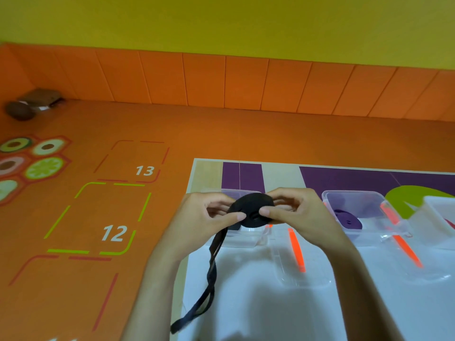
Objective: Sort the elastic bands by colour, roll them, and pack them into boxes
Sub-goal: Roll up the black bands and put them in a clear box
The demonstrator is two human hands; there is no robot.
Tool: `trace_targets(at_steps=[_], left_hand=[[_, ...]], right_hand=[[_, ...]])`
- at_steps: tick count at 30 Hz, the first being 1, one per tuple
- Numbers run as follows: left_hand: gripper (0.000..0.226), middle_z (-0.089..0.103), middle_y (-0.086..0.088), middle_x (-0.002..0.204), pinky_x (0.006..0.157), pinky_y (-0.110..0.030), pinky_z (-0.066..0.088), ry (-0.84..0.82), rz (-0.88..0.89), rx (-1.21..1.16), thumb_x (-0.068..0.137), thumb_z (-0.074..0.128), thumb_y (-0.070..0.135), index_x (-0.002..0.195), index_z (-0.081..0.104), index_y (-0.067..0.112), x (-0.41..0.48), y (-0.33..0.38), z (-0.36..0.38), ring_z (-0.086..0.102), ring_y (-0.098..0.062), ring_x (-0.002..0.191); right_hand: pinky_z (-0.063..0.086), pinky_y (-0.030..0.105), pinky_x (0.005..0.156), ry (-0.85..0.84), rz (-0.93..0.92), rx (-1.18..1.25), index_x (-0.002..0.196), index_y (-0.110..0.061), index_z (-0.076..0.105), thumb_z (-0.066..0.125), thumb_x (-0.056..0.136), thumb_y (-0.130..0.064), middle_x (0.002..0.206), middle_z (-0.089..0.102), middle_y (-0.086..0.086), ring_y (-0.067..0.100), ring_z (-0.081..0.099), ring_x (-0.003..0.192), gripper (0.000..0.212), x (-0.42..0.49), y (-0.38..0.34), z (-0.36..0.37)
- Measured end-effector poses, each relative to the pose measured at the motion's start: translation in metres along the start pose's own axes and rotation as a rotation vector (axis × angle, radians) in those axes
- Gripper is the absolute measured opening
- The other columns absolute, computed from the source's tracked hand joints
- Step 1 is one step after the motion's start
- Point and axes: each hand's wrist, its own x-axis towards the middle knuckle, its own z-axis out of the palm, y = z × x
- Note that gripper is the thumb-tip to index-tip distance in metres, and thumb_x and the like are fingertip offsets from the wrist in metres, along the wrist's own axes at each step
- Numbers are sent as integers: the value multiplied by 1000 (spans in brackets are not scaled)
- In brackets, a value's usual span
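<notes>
a black elastic band roll (251, 209) is pinched flat between the left hand (209, 215) and right hand (295, 212) above a clear box (246, 238), its loose tail (211, 267) hanging down toward the left wrist, nearer the left hand

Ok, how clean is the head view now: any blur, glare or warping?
Head view: evenly lit, slightly soft; the black roll between left hand and right hand shows little surface detail; wide-angle bends the wall line; faint glints on the clear box; soft shadow on the table.
</notes>
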Motion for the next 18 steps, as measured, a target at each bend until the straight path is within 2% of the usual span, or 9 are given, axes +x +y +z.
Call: trace_targets(at_steps=[3,5,7,9,11,13,15,18], left_hand=[[21,83,7,102,81,-16,58,3,20,-129,88,86,18,103,83,33,2,4,1,79,-12,98],[21,83,3,104,84,-18,58,27,34,-204,89,85,15,104,83,30,2,4,2,79,-15,101],[19,83,1,103,85,-21,59,70,45,-217,88,85,14,103,84,25,2,2,1,80,-17,99],[18,83,2,102,83,-19,59,84,44,-188,88,86,13,102,84,24,0,0,-1,80,-16,98],[18,83,4,100,80,-16,59,63,40,-139,88,86,13,101,85,26,-3,0,-4,80,-13,94],[18,83,5,99,80,-16,59,55,42,-133,89,85,14,102,85,26,-3,0,-3,80,-13,93],[18,83,2,101,81,-18,59,82,41,-183,89,85,15,104,84,24,-2,0,0,80,-15,96],[19,83,-1,104,83,-20,59,128,17,-263,87,87,18,105,84,22,1,-2,3,80,-19,100]], right_hand=[[64,26,74,115,-36,126,102,-17,82,82,85,-25,96,82,9,25,81,91,19,-2,4,7],[65,31,76,167,-42,263,99,-15,80,83,86,-24,98,81,15,32,81,93,16,-2,10,15],[66,34,80,148,-17,355,100,-12,78,84,88,-22,102,80,19,35,80,96,17,-1,18,21],[65,34,84,51,27,280,106,-11,77,83,90,-23,106,80,16,33,79,100,21,-2,20,18],[65,33,83,-23,55,137,109,-18,79,85,87,-31,109,81,10,29,79,102,26,-3,20,12],[65,32,79,10,54,127,103,-19,80,86,84,-32,101,82,10,29,80,97,24,-2,17,10],[65,31,77,83,21,194,98,-14,79,86,84,-29,94,81,13,30,81,92,22,-1,17,14],[65,31,80,177,11,341,100,-8,77,85,83,-26,101,81,17,34,80,97,26,2,23,29]])
